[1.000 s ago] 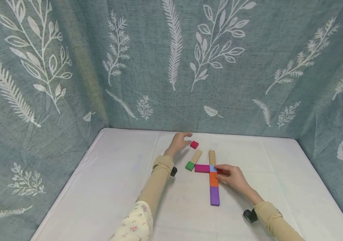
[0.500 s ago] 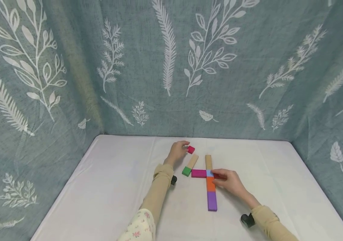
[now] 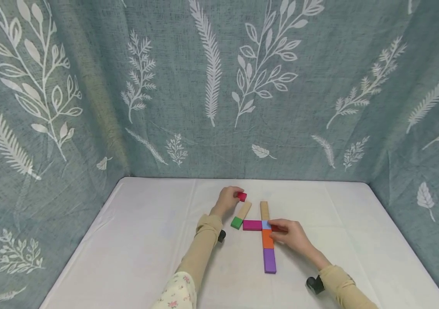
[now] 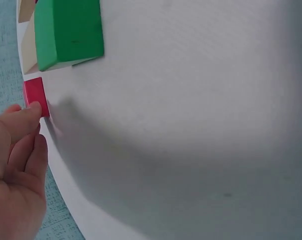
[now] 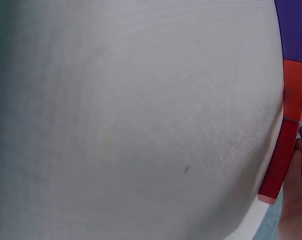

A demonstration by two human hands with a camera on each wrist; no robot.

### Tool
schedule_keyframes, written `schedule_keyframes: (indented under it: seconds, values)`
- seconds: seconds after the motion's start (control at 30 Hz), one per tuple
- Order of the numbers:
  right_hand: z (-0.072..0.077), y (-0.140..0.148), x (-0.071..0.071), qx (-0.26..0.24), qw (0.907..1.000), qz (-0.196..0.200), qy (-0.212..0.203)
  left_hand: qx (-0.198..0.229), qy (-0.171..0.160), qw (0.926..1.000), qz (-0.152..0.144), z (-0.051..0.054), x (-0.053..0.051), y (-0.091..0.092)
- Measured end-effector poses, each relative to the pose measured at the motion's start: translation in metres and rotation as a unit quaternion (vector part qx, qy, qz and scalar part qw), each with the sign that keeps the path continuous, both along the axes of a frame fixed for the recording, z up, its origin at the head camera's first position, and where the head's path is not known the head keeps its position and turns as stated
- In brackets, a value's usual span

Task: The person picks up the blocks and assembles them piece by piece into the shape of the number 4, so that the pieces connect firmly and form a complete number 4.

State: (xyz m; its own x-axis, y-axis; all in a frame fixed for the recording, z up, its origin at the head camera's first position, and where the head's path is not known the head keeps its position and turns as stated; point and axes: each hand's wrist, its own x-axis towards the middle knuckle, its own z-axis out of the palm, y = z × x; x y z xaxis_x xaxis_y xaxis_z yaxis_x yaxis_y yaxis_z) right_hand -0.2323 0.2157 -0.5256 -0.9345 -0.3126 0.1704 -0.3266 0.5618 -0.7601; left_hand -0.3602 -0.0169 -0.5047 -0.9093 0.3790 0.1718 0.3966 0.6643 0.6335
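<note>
At the far side of the table my left hand (image 3: pixel 227 200) pinches a small red-pink block (image 3: pixel 242 196) between thumb and fingers; in the left wrist view the thumb lies on the block (image 4: pixel 36 92). Near it, a plain wooden block (image 3: pixel 245 209) and a green block (image 3: pixel 236 222) lie end to end at a slant. My right hand (image 3: pixel 294 234) rests over a cross of blocks, fingertips touching near the light blue block (image 3: pixel 266 224) and orange block (image 3: pixel 267 238). It partly covers a dark red block (image 5: pixel 281 160). Magenta (image 3: pixel 252 225), wooden (image 3: pixel 264 210) and purple (image 3: pixel 269 260) blocks form the other arms.
A white cloth covers the table (image 3: pixel 146 249). Behind it hangs a blue-green curtain (image 3: pixel 188 107) with white leaf prints. Black wrist cameras show at the left sleeve (image 3: pixel 221 235) and the right sleeve (image 3: pixel 315 284).
My left hand has closed its fingers on the small red-pink block, which it earlier hovered beside. The right hand has stayed on the cross. The head view has tilted slightly.
</note>
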Motion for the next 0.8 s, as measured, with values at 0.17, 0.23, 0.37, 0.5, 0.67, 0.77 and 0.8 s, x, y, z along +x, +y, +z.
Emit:
schedule_keyframes:
  seconds: [0.17, 0.23, 0.37, 0.5, 0.67, 0.77, 0.8]
  values:
    - [-0.001, -0.001, 0.001, 0.002, 1.0000, 0.007, 0.002, 0.026, 0.005, 0.9991, 0.032, -0.004, 0.002, -0.006]
    - [-0.001, -0.001, 0.001, 0.003, 1.0000, 0.008, 0.002, 0.032, 0.003, 0.9986, 0.042, -0.005, 0.003, -0.008]
    - [-0.001, -0.002, 0.002, 0.002, 1.0000, 0.003, 0.002, 0.036, -0.007, 0.9979, 0.053, -0.004, 0.005, -0.011]
    - [0.000, -0.002, 0.002, 0.005, 1.0000, -0.005, 0.001, 0.044, -0.020, 0.9971, 0.059, -0.001, 0.005, -0.014]
    - [0.000, -0.002, 0.002, 0.006, 0.9999, -0.010, 0.000, 0.060, -0.012, 0.9961, 0.064, 0.009, 0.004, -0.018]
    - [0.001, -0.003, 0.002, 0.002, 0.9999, -0.011, -0.001, 0.058, -0.004, 0.9962, 0.064, 0.016, 0.001, -0.021]
    - [0.002, -0.003, 0.003, 0.002, 0.9999, -0.012, -0.001, 0.054, -0.004, 0.9965, 0.064, 0.019, 0.000, -0.022]
